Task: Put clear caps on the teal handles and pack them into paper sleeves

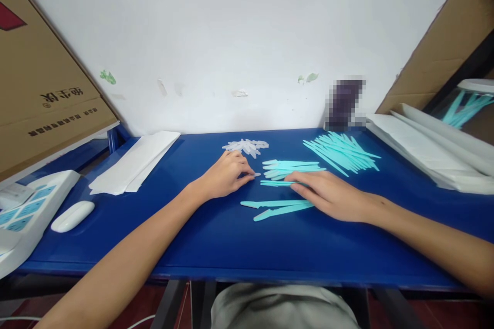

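Between the thumb and fingers of my left hand (228,175) is a small clear blade cap (257,175), its tip pointing right. Just behind that hand lies a pile of similar clear caps (247,146). My right hand (332,193) is closed on a turquoise eyebrow razor (272,183), its narrow end pointing left at the cap, a small gap apart. How many razors it grips I cannot tell. A row of turquoise razors (287,166) lies just behind the right fingers. Two more razors (280,209) lie in front, their handle ends partly hidden under that hand.
Further back right is a large heap of turquoise razors (341,151) on the blue table (216,247). White sheets (135,162) and a white oval case (72,216) lie left, beside a white device (33,216). White packets (436,149) line the right; cardboard (42,72) stands left.
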The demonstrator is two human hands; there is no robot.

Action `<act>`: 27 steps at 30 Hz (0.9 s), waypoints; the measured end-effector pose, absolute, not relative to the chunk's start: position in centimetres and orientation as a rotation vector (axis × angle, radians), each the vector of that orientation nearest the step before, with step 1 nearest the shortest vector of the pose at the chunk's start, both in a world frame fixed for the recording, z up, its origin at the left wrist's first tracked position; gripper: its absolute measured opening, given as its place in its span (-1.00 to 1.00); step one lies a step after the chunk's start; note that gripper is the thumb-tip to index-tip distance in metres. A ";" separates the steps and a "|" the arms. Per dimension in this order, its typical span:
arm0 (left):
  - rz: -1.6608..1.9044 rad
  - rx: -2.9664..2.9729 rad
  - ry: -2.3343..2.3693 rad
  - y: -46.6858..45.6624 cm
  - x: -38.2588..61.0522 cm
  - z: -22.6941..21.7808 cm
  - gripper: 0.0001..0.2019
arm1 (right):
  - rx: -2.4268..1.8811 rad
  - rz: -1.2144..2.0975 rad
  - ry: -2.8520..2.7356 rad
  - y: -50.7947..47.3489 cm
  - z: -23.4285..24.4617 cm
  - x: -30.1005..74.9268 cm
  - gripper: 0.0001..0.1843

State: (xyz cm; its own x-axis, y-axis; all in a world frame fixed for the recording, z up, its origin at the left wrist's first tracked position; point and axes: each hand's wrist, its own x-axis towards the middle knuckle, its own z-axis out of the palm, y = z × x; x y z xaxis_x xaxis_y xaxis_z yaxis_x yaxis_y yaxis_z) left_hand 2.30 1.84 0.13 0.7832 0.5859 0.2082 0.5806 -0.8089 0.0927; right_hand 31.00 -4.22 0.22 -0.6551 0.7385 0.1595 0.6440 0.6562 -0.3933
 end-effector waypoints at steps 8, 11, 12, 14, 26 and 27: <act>0.428 3.081 1.066 1.7 2.3 0.3 -0.62 | -1.138 0.406 -2.589 -4.0 0.3 30.9 -0.63; 0.441 3.028 1.067 1.9 2.1 0.3 -0.62 | -1.211 0.336 -2.530 -3.7 -0.1 30.9 -0.64; 0.447 2.998 1.065 2.0 2.0 0.3 -0.62 | -1.250 0.307 -2.502 -3.6 -0.1 30.9 -0.65; 0.447 2.936 1.057 2.0 1.8 0.3 -0.62 | -1.325 0.266 -2.448 -3.5 -0.2 31.0 -0.63; 0.218 2.745 1.160 2.5 -0.1 1.5 -0.70 | -1.337 0.360 -2.321 -3.7 0.5 31.1 -0.68; 0.179 2.732 1.166 2.7 -0.4 1.6 -0.71 | -1.326 0.355 -2.332 -3.6 0.4 31.1 -0.66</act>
State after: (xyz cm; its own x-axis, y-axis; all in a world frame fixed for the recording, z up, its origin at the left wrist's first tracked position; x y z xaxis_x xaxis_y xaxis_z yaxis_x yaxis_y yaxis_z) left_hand -0.39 2.66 1.57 0.6877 0.7246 0.0452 0.7047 -0.6812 0.1985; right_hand 31.10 -3.58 0.41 -0.4491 0.8604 0.2408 0.7497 0.5095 -0.4224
